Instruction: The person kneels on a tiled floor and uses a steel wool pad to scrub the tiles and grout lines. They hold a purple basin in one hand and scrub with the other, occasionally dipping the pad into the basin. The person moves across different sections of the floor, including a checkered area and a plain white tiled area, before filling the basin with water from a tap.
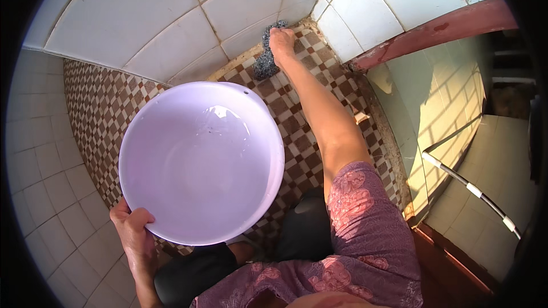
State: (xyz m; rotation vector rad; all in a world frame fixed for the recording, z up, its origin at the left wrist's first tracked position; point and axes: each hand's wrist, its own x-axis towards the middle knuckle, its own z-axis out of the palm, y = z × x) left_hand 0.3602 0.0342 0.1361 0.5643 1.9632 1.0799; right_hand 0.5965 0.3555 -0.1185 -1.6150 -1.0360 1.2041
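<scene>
My left hand (136,229) grips the rim of a large lavender plastic basin (205,167), thumb over the edge and fingers beneath. The basin faces me, with a little clear water and a few dark specks (210,131) inside. My right arm reaches far forward to the floor. There my right hand (281,45) is closed on a dark grey, speckled scrubbing cloth or mesh pad (266,66), whose exact kind I cannot tell. The cloth lies against the foot of the white tiled wall (244,38), close to the corner. The fingertips are partly hidden behind the hand.
Brown and white checkered mosaic tiles (295,107) cover the floor. At the right, a red-painted door frame (436,30) and a raised sill (385,132) border a sunlit pale tiled area (441,90). A metal pole with white sleeves (473,189) leans there. A small pale scrap (361,117) lies beside the sill.
</scene>
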